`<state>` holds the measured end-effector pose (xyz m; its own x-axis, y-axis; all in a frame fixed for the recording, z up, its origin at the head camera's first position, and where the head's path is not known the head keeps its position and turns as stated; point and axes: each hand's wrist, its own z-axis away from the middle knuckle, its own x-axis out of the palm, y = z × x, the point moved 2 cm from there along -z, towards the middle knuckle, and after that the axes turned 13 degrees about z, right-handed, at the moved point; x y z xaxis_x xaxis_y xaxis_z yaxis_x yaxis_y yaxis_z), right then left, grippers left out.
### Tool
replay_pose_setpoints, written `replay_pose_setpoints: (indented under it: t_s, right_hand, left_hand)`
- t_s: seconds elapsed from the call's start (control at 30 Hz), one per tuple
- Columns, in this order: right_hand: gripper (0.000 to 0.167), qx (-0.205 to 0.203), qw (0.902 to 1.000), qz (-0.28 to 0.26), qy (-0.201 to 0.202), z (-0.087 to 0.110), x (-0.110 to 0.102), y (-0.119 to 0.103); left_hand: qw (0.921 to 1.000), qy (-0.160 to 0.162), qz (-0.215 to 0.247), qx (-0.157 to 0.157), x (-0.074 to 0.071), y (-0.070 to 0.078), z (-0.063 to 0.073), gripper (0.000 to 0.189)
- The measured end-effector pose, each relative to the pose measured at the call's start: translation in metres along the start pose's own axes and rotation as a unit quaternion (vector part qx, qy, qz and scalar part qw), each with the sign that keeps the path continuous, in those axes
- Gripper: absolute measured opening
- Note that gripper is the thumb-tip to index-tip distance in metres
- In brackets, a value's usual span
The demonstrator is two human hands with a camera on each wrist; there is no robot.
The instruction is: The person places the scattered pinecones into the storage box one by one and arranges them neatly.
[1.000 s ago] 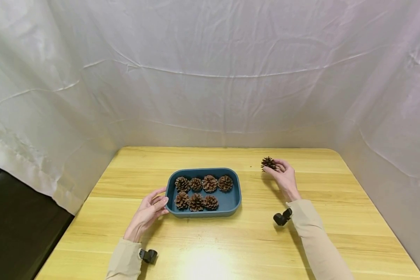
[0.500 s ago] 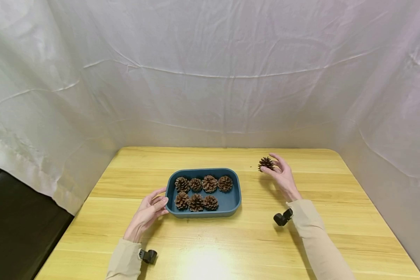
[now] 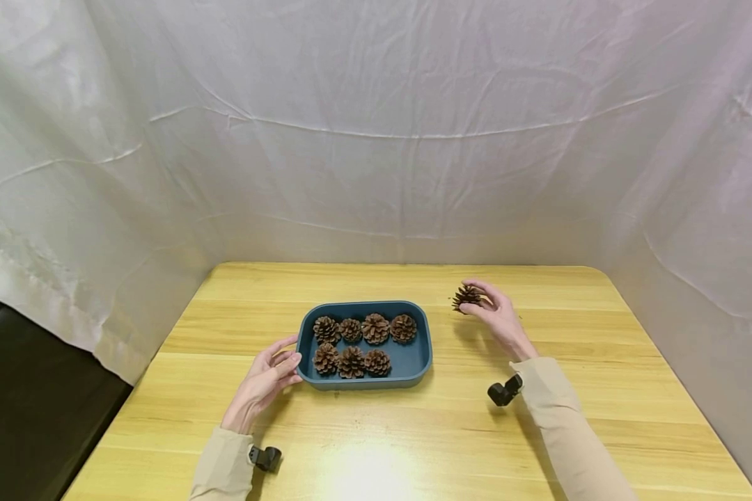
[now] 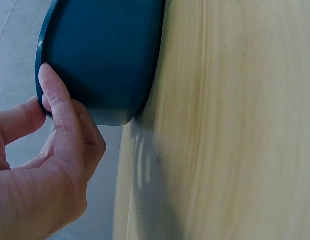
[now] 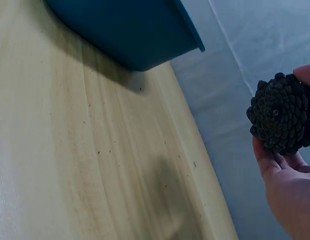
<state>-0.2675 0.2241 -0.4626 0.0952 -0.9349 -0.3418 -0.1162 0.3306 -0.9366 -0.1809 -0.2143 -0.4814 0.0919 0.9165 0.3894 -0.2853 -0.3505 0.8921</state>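
A dark blue rectangular tray point(image 3: 366, 384) with rounded corners stands on the wooden table, holding several brown pine cones point(image 3: 351, 362) in two rows. My left hand point(image 3: 264, 383) grips the tray's left end, its thumb and fingers point(image 4: 67, 125) at the rim. To the right of the tray, my right hand point(image 3: 503, 321) holds another pine cone point(image 3: 466, 298) above the table. The right wrist view shows this pine cone point(image 5: 277, 115) between the thumb and fingers, its scaly base facing the camera. Inside the tray, bare floor shows at the front right corner.
The light wooden table point(image 3: 589, 403) has small dark specks on it. A pale cloth curtain point(image 3: 407, 174) hangs around its back and sides. At the lower left lies a dark surface point(image 3: 31, 396) beyond the table edge.
My right hand has moved a little to the left with its pine cone, toward the tray. The left hand, the tray and the pine cones in it have stayed in place.
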Motion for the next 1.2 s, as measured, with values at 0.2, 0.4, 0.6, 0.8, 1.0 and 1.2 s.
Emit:
replay_pose_setpoints:
  t_s: [0.2,0.4,0.6,0.8,1.0,1.2]
  right_hand:
    - [0.055,-0.025,0.9995,0.006,-0.019,0.001,0.003,-0.009]
    - [0.054,-0.023,0.9989,0.018,-0.037,0.002,0.008,-0.018]
    - [0.052,-0.029,0.9977,0.023,-0.057,0.002,0.014,-0.025]
    - [0.052,-0.053,0.9946,0.018,-0.087,0.003,0.019,-0.028]
    - [0.056,-0.068,0.9912,0.015,-0.113,0.006,0.024,-0.034]
    - [0.050,-0.077,0.9864,0.016,-0.144,0.008,0.029,-0.039]
  left_hand:
    - [1.0000,-0.003,0.003,-0.002,0.001,0.001,0.000,0.061]
    - [1.0000,0.007,0.006,-0.001,0.001,-0.001,-0.001,0.060]
    - [1.0000,0.001,0.007,0.004,0.000,-0.001,0.000,0.062]
    - [1.0000,0.005,0.008,-0.001,0.000,-0.001,0.000,0.061]
    - [0.9999,0.011,0.007,-0.008,0.000,-0.001,-0.001,0.060]
    - [0.9999,0.010,0.005,-0.007,0.000,-0.001,-0.002,0.059]
